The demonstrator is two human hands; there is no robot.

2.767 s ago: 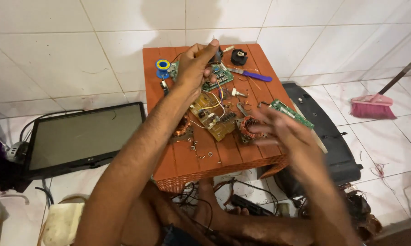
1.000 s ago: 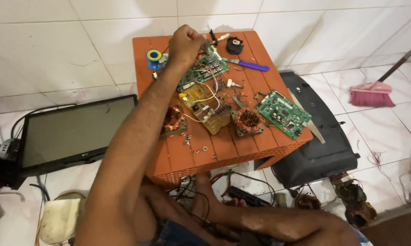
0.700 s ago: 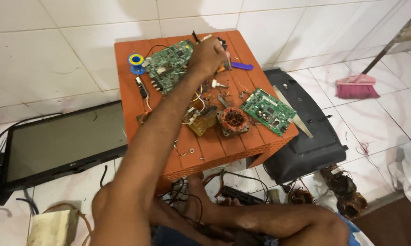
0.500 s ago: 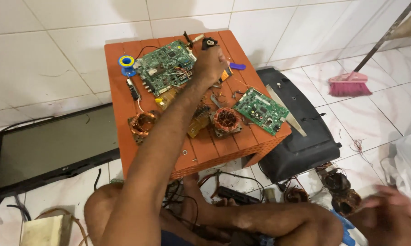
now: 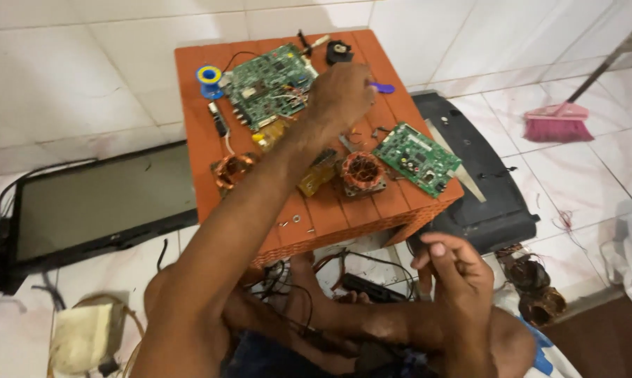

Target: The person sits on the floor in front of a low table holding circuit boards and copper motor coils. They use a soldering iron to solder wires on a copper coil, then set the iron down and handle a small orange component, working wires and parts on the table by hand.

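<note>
My left hand (image 5: 340, 94) reaches across an orange ribbed table (image 5: 372, 210), knuckles up and fingers curled down onto its far middle. A purple tool handle (image 5: 383, 88) pokes out beside the fingertips; whether it is gripped is hidden. A large green circuit board (image 5: 267, 84) lies just left of that hand. Below it sit a copper-wound stator (image 5: 361, 171) and a small green board (image 5: 417, 157). My right hand (image 5: 449, 273) hovers below the table's front edge, fingers curled in, with nothing visible in it.
On the table are a blue-and-yellow solder spool (image 5: 209, 75), a second copper coil (image 5: 233, 168), a yellow component (image 5: 316, 178) and loose screws. A flat screen (image 5: 99, 199) lies on the floor at left, a black back cover (image 5: 470, 189) at right, a pink broom (image 5: 557, 126) beyond.
My left hand has drawn back from the table's far edge toward its middle. My right hand has come up into view below the front edge. The camera has shifted right.
</note>
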